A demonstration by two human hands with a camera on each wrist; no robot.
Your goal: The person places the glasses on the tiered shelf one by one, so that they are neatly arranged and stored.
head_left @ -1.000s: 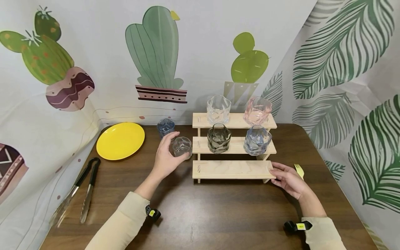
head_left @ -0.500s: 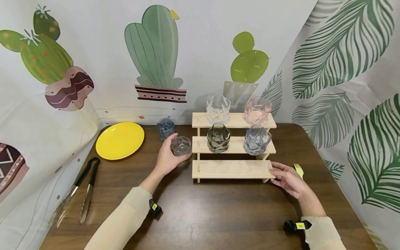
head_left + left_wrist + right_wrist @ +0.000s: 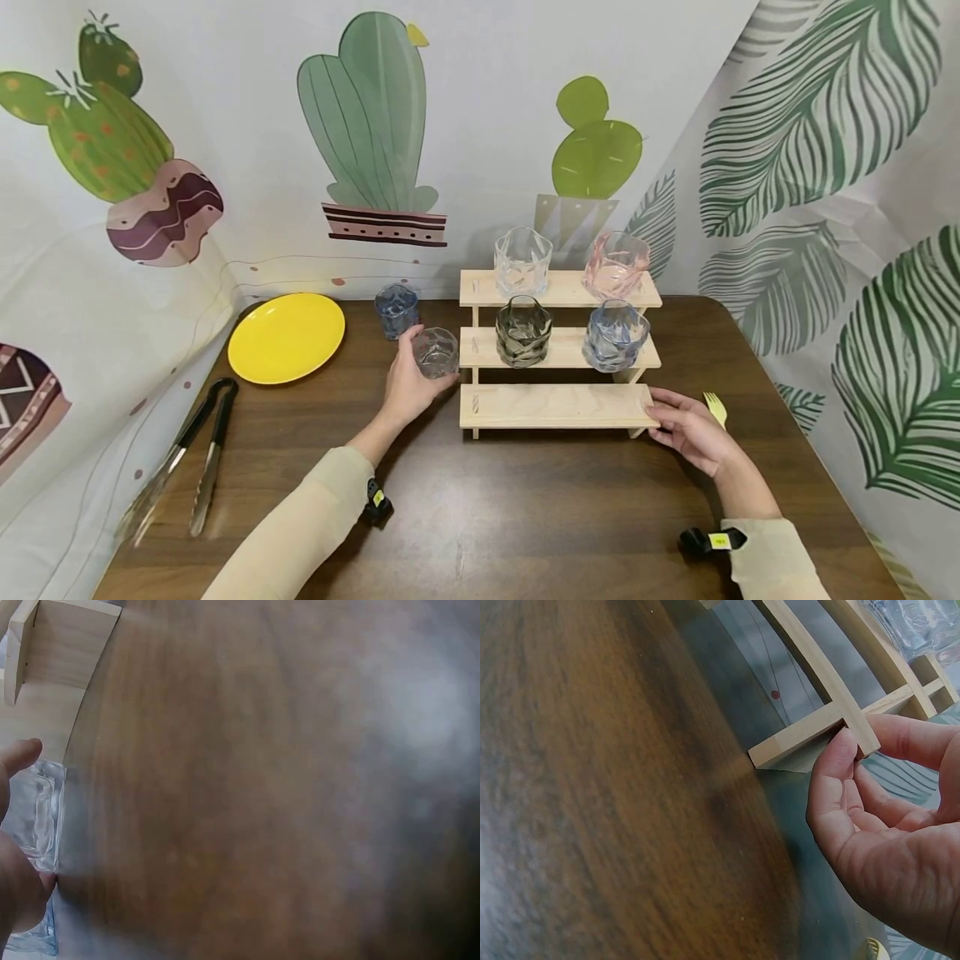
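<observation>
On the left of the rack, my left hand (image 3: pixel 408 382) curves its fingers and thumb round a clear drinking glass (image 3: pixel 437 353) standing upright on the table. The left wrist view shows the thumb and a finger at opposite sides of this glass (image 3: pixel 31 806). My right hand (image 3: pixel 696 435) pinches the right end of the lowest board of a three-tier wooden rack (image 3: pixel 558 406); in the right wrist view, its fingertips meet at the board's corner. A clear glass (image 3: pixel 522 260) and a pink glass (image 3: pixel 617 265) occupy the top tier. The middle tier bears a dark grey glass (image 3: pixel 523 332) and a light-blue glass (image 3: pixel 617 335).
Just behind the left hand stands a dark blue glass (image 3: pixel 397 311). A yellow plate (image 3: pixel 287 337) lies at the back left, with metal tongs (image 3: pixel 212 467) with black handles in front of it. Beyond the right hand lies a yellow fork (image 3: pixel 716 408). A patterned cloth backs the table.
My left hand has shifted slightly lower round the clear glass, and its forearm has swung a little to the right. The glass and my right hand on the rack stay put.
</observation>
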